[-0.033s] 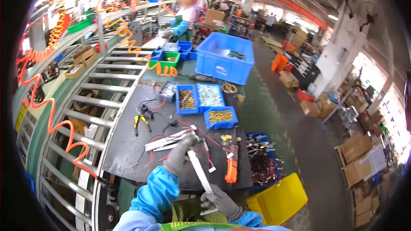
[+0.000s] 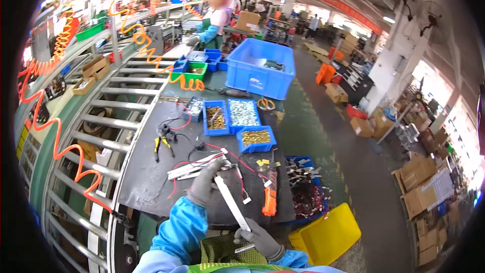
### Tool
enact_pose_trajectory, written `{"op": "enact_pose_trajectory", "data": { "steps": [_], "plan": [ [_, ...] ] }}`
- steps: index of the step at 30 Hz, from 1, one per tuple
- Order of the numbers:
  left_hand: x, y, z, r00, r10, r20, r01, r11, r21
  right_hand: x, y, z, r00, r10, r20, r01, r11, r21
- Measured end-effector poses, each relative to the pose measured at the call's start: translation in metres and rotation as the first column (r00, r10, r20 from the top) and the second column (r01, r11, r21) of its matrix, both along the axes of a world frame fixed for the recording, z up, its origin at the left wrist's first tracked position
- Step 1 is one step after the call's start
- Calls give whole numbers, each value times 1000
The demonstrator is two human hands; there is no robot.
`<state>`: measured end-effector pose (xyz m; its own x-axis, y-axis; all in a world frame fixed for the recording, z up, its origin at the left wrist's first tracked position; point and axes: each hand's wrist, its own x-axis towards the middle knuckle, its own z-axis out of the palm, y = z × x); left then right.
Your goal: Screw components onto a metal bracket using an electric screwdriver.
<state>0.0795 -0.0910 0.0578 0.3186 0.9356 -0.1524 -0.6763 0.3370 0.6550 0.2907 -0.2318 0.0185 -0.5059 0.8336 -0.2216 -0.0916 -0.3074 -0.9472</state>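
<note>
Cloth gloves are looking matt, the white strip smooth; near the far right corner of the matt surface, plastic trays are holding shiny metal pieces; beside its left edge, metal rollers are gleaming.

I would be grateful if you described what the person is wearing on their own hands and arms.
The left hand and right hand wear plain grey gloves. Above them come bright blue sleeves, the left one loose and wrinkled, with paler blue cloth higher up the left arm. Little of the right sleeve shows.
</note>
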Motion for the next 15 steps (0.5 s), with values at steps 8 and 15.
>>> {"op": "enact_pose_trajectory", "data": {
  "steps": [8, 15],
  "plan": [
    [-13, 5, -11, 986, 168, -2, -167, 978, 128, -10, 1, -13, 957, -274, 92, 253, 948, 193],
    [-18, 28, -24, 931, 323, 172, -280, 931, -234, -12, 28, -1, 892, -361, 271, 198, 853, 483]
  ]
}}
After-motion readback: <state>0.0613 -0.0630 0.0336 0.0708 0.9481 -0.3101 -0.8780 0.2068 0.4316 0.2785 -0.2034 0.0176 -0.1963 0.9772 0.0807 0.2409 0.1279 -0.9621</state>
